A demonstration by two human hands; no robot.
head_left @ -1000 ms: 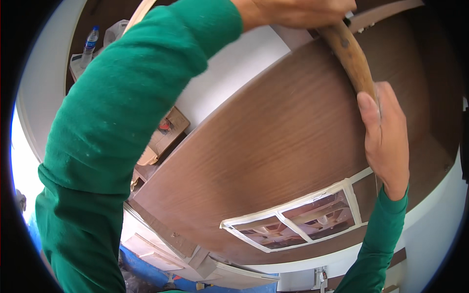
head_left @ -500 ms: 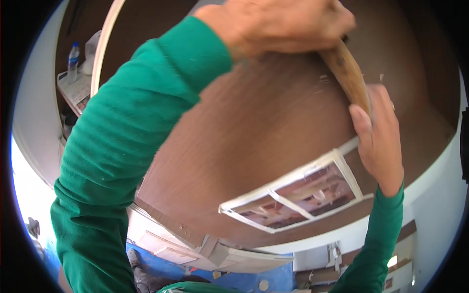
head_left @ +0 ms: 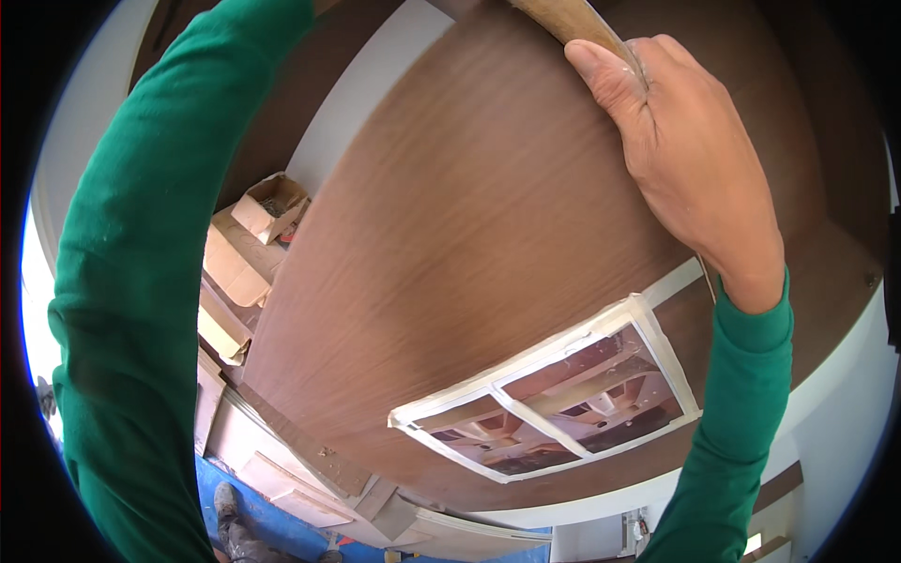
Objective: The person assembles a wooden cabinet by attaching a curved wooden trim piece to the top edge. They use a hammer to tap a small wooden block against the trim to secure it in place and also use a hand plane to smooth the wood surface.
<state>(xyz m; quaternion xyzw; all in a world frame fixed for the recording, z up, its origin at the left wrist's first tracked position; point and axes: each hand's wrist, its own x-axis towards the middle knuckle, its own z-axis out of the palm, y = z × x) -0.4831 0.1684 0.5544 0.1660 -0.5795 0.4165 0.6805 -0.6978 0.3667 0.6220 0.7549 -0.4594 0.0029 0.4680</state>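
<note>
left hand: out of frame past top edge, only green sleeve [head_left: 141,310] shows, grip cannot tell | door panel [head_left: 469,244]: brown veneer, upright, glazed opening taped off [head_left: 549,399] | right hand [head_left: 690,159]: curled over the panel's top edge, grasping a sanding block [head_left: 572,23] | progress: edge work under way, end not visible

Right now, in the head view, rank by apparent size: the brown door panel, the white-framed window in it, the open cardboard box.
1. brown door panel
2. white-framed window
3. open cardboard box, though it lies farther from the camera, so its true size is unsure.
</note>
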